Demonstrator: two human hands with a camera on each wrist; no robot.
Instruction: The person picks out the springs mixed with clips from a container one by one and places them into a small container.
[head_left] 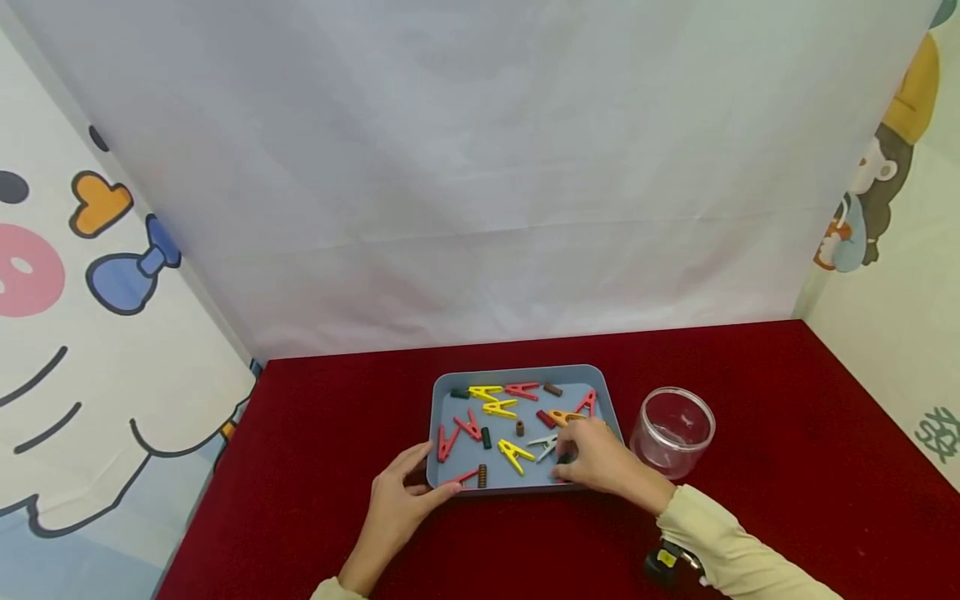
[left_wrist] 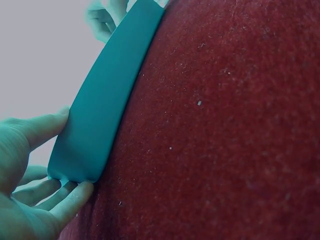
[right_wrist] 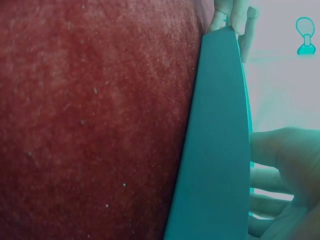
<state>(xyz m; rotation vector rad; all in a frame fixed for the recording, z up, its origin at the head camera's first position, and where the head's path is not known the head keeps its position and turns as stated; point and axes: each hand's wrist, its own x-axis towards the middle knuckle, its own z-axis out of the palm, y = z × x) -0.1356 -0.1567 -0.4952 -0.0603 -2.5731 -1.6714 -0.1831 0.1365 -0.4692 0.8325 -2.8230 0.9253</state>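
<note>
A grey-blue rectangular tray (head_left: 465,457) holds several small spring clips, such as a yellow clip (head_left: 514,456), a red clip (head_left: 447,442) and a white clip (head_left: 546,446). Ribbed little cylinders lie among them, including a brown one (head_left: 482,476) and a dark green one (head_left: 486,437). My left hand (head_left: 401,492) grips the tray's near left corner, thumb along the front wall (left_wrist: 100,115) and fingers round the side. Inside the tray's near right part is my right hand (head_left: 596,457), fingers pointing down. Something dark shows between its thumb and fingers; whether it is pinched is hidden.
A clear round jar (head_left: 673,433) stands just right of the tray, close to my right forearm. Dark red cloth (head_left: 337,433) covers the table. A white curtain (head_left: 480,208) hangs behind, with printed panels at both sides.
</note>
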